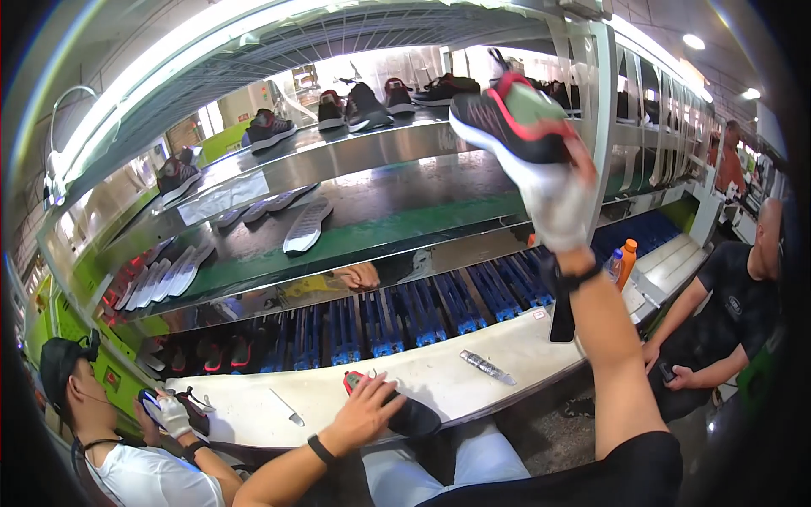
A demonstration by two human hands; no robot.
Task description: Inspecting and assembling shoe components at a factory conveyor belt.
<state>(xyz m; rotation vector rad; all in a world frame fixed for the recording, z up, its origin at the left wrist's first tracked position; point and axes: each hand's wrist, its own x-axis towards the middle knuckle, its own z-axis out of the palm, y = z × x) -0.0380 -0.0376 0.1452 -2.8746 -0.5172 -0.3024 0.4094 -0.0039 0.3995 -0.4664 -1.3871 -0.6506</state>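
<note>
My right hand (562,198), in a white glove, is raised toward the upper shelf and grips a black sneaker (515,139). This sneaker has a white sole, red trim and a green lining; its toe points left. Down at the bench, my left hand (365,414) is bare, its fingers closed over a black shoe upper (414,416) with a red and green collar. That upper lies at the front edge of the white bench (338,384), and my palm and fingers hide part of it.
Finished sneakers (367,110) stand on the upper shelf; loose grey soles (308,224) lie on the green-edged belt. The bench holds a thin tool (287,407), a clear crinkled item (487,367) and a black phone (562,319). Co-workers sit left (152,473) and right (718,329).
</note>
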